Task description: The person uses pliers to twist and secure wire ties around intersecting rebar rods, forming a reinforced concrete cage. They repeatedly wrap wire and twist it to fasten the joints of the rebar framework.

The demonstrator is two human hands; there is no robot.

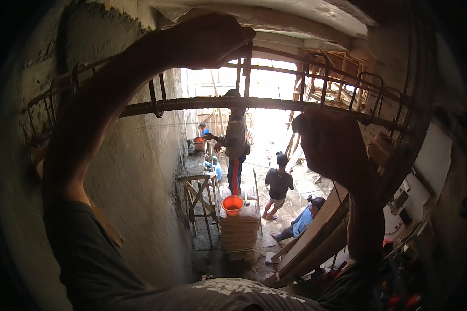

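A long cage of steel reinforcing bars [202,102] with bent stirrups runs across in front of me, at about head height. My left hand [213,41] reaches up over it, its fingers closed at the top of a stirrup [247,72]. Below the cage's lower bar, my right hand [329,145] is closed in a fist, its upper side close against the bar. Whatever is inside that fist is hidden in shadow. Both hands are dark against the bright opening behind.
A rough plastered wall [135,176] rises on the left. Below stand a wooden trestle [200,179], a stack of bags [239,233] and an orange bucket [232,206]. Several people are lower down, one standing near the stack [237,140]. Planks [316,233] lean at the right.
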